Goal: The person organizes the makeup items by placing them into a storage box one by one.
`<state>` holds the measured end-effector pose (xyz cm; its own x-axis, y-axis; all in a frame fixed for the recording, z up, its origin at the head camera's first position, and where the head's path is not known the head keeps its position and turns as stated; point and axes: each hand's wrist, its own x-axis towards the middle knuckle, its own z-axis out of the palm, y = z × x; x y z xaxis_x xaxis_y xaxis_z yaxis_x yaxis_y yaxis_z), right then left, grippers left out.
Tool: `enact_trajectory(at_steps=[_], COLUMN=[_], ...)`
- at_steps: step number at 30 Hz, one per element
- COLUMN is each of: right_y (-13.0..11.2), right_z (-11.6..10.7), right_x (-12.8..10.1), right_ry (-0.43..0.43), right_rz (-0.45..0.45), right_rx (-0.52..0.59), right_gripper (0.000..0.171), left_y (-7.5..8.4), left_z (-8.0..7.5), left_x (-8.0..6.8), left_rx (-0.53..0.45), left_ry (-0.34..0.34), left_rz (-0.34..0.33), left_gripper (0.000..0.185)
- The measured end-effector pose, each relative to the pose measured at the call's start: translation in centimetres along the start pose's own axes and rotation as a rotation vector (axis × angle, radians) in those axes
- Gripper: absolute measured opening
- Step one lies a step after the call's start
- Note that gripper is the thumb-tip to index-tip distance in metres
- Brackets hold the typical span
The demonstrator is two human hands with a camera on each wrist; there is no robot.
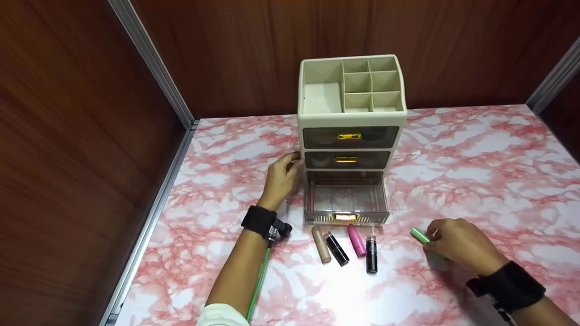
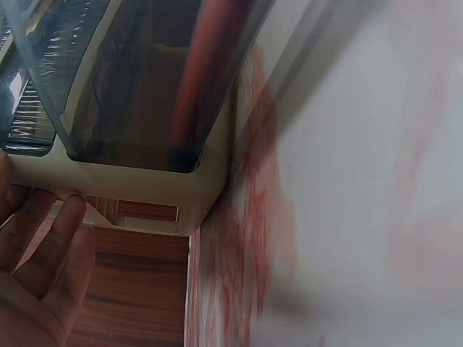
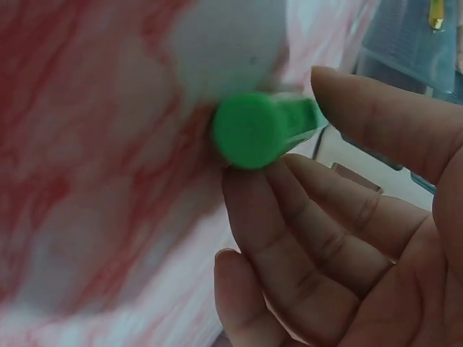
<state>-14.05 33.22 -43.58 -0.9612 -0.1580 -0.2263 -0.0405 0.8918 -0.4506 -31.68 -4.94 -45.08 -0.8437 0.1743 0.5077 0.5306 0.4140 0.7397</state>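
A cream drawer organizer stands upright, its bottom drawer pulled out. My left hand rests on the organizer's left side. In the left wrist view, its extended fingers touch the cream side edge. Through the drawer's clear wall, a slim reddish stick shows along the left side. On the right, my right hand pinches a green lipstick tube between thumb and fingers, close over the table. The tube's round green end faces the right wrist camera.
In front of the drawer lie a beige tube, a black lipstick, a pink tube and another black lipstick. The marbled table meets brown wood panels behind and at the sides.
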Motion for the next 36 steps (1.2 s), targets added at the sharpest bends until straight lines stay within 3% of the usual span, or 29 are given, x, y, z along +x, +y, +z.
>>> enact_trajectory(at_steps=[8, 13, 23, 29, 36], right_y=[-0.3, -1.1, -2.9, -4.2, -6.0], right_z=[-0.1, -0.9, -2.6, -2.9, -2.8], right_x=[0.2, 0.3, 0.3, 0.7, 1.8], right_ry=[0.020, 0.054, 0.198, 0.234, 0.295], right_rz=[-0.017, -0.019, -0.099, -0.119, -0.170], right_rx=[-0.011, 0.032, -0.002, 0.033, 0.050], right_gripper=[0.013, 0.014, 0.018, 0.019, 0.019], left_y=[0.1, 0.1, -0.2, -0.2, 0.1], left_z=[-0.1, -0.2, 0.0, 0.0, 0.0], left_x=[0.1, 0.1, -0.2, -0.4, 0.1], left_rx=[-0.027, -0.028, -0.018, 0.000, 0.014], left_ry=[0.006, 0.006, 0.004, -0.002, 0.004], left_rz=[0.012, 0.013, 0.011, -0.011, 0.011], left_gripper=[0.027, 0.027, 0.025, 0.026, 0.025])
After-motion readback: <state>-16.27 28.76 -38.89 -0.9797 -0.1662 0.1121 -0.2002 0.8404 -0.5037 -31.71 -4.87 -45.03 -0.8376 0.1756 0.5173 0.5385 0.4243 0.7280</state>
